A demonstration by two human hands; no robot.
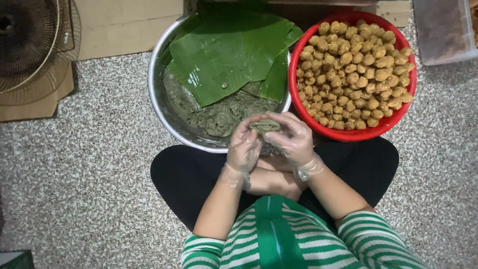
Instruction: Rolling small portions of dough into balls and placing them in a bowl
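Both my hands wear thin clear plastic gloves and meet in front of my lap. My left hand [244, 147] and my right hand [294, 139] together pinch a small flattened lump of grey-green dough [265, 125] between the fingertips. Just beyond them stands a large metal bowl [158, 107] with more of the grey-green dough [219, 117], partly covered by banana leaves [229, 55]. To its right a red plastic basin [348, 133] is heaped with several small yellow-brown filling balls [353, 69].
I sit cross-legged in black trousers on a speckled stone floor [84, 169]. A wire fan guard [30, 45] lies on flattened cardboard [124, 27] at the top left. A clear plastic tub [443, 32] stands at the top right.
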